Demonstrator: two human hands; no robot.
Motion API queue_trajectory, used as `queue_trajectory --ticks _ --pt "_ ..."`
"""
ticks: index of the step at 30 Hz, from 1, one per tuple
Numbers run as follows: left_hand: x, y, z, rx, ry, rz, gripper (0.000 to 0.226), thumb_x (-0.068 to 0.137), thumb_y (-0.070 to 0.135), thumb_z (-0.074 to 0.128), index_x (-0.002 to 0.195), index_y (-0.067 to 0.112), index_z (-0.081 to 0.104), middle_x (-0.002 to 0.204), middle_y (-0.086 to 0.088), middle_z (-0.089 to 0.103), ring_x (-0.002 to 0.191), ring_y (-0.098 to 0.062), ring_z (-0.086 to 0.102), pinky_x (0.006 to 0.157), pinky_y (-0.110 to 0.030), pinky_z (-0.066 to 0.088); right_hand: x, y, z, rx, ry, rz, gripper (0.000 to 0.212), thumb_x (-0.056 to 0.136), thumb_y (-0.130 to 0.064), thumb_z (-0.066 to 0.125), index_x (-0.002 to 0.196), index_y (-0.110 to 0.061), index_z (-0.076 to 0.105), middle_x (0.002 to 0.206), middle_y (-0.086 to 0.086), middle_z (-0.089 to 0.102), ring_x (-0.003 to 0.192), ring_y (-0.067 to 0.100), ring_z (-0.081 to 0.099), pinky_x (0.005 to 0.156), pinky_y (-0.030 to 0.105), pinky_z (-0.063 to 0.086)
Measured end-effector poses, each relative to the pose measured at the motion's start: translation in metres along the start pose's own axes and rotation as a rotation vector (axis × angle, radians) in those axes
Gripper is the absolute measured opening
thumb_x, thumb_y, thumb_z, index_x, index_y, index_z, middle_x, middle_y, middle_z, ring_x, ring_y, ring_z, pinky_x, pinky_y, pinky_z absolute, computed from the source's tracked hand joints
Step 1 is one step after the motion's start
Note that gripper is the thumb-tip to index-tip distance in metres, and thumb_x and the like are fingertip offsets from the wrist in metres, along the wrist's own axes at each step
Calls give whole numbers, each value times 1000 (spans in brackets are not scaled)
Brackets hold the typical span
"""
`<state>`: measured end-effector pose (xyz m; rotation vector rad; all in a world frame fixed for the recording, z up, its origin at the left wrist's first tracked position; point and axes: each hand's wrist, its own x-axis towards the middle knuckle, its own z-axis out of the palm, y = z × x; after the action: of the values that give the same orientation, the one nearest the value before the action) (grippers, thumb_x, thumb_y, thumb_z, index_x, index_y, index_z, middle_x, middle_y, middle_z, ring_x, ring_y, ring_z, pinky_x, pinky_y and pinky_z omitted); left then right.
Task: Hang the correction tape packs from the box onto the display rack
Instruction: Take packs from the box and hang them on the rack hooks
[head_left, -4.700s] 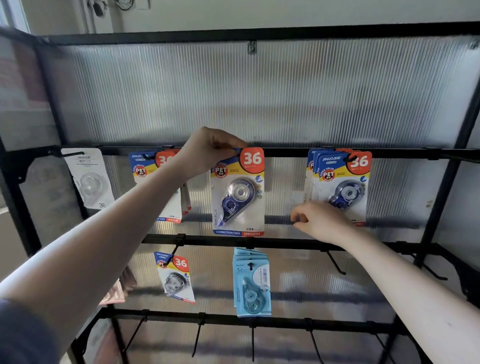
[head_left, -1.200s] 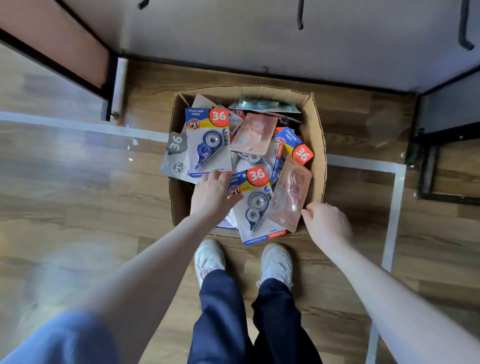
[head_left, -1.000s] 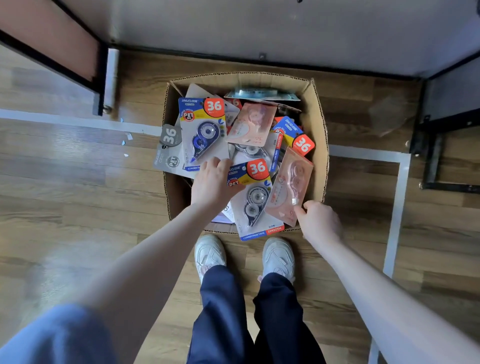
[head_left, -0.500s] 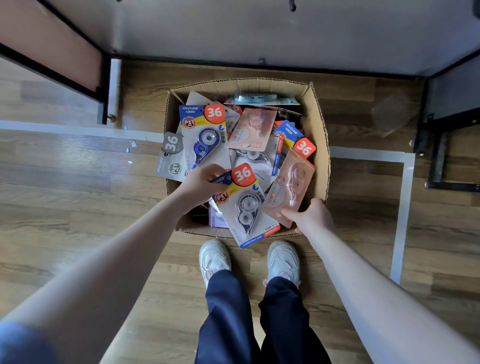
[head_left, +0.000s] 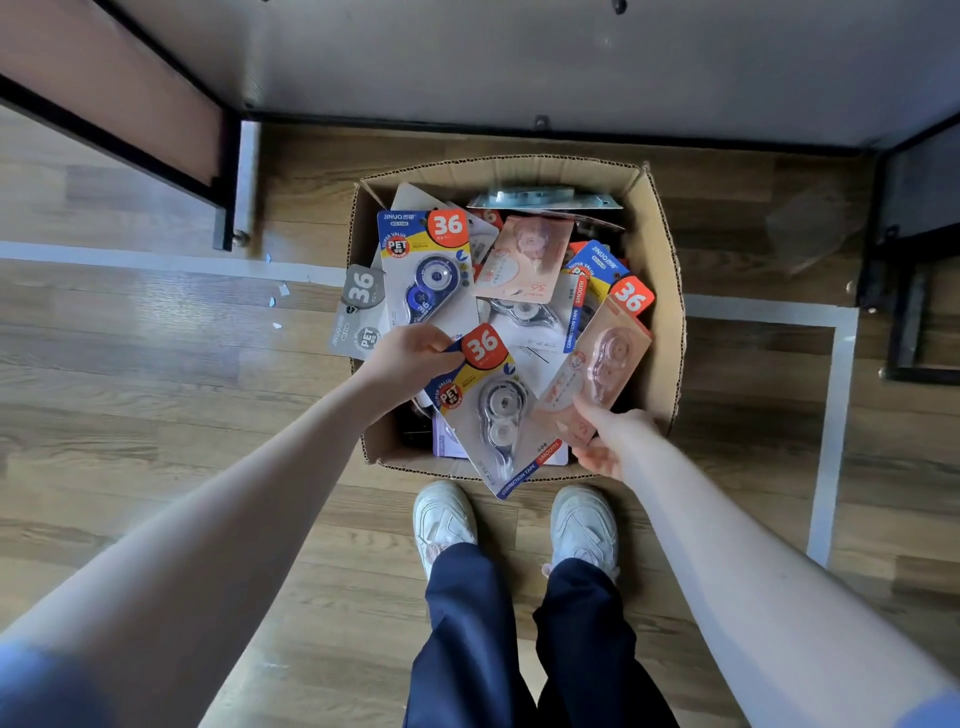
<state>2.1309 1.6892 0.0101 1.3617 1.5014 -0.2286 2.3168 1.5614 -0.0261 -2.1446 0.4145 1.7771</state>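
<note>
My left hand (head_left: 410, 353) pinches the top corner of a grey-tape pack (head_left: 488, 410) over the cardboard box (head_left: 662, 291) on the floor. My right hand (head_left: 610, 441) grips a pink pack (head_left: 597, 369) at the box's near right.

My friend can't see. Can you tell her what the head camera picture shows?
A person's left hand grips a grey correction tape pack and the right hand pinches a pink pack, over a cardboard box of packs.

Packs (head_left: 524, 254) are heaped rim-high across my box (head_left: 662, 291), blocking any way down; only a dark gap (head_left: 415, 431) at the near-left corner opens. Rack frame (head_left: 223, 171) stands far-left.
</note>
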Motion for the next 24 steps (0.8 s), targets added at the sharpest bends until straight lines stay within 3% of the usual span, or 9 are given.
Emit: queue_trajectory --ticks 2,4,7,9,13,18,21,24 --pt "-1 -3 -1 -8 2 -1 16 87 17 63 99 7 62 94 -10 64 81 -19 60 67 -23 48 2 -2 -1 89 -85 43 36 80 -35 72 88 -5 55 83 13 68 63 19 61 44 23 50" --pt "0 -7 -2 -14 12 -9 14 86 17 64 96 8 61 91 -9 64 75 -16 59 65 -21 47 3 -3 -1 110 -68 59 37 76 -35 75 89 -6 57 81 9 66 62 16 59 37 16 43" --pt "-3 -12 -5 -17 22 -33 13 85 17 65 95 9 61 89 -7 64 71 -11 59 62 -22 48 -3 0 -1 36 48 17 34 74 -34 78 81 -10 55 64 0 48 44 8 34 28 10 24" --pt "-8 -12 -9 -26 27 -29 12 85 17 65 93 9 62 86 -5 64 70 -10 58 60 -20 46 -14 3 -3 87 49 -43 28 72 -21 80 88 -9 60 66 0 54 40 5 39 26 11 24" --pt "-27 1 -21 -25 54 5 8 83 16 67 90 11 65 82 -5 65 74 -17 58 66 -25 44 -48 1 -15 81 127 -161 30 69 -1 79 96 -4 66 69 3 60 53 7 49 31 8 31" --pt "-58 27 -46 29 119 105 9 83 17 68 89 11 65 74 1 61 62 -6 51 55 -19 37 -84 -12 -30 -156 280 -293 22 74 -2 73 95 -5 69 92 10 68 74 22 59 61 25 47" --pt "-78 45 -64 66 172 162 5 81 16 68 84 12 65 75 -1 61 65 -12 51 56 -18 36 -112 -26 -39 -423 363 -440 6 82 -8 60 80 -10 66 76 8 63 67 25 54 54 23 40" --pt "-101 63 -82 69 211 195 12 80 13 68 75 19 59 73 2 60 70 -16 53 62 -23 40 -139 -39 -47 -569 438 -534 13 83 -10 54 71 -9 60 68 7 56 65 29 51 51 22 32"
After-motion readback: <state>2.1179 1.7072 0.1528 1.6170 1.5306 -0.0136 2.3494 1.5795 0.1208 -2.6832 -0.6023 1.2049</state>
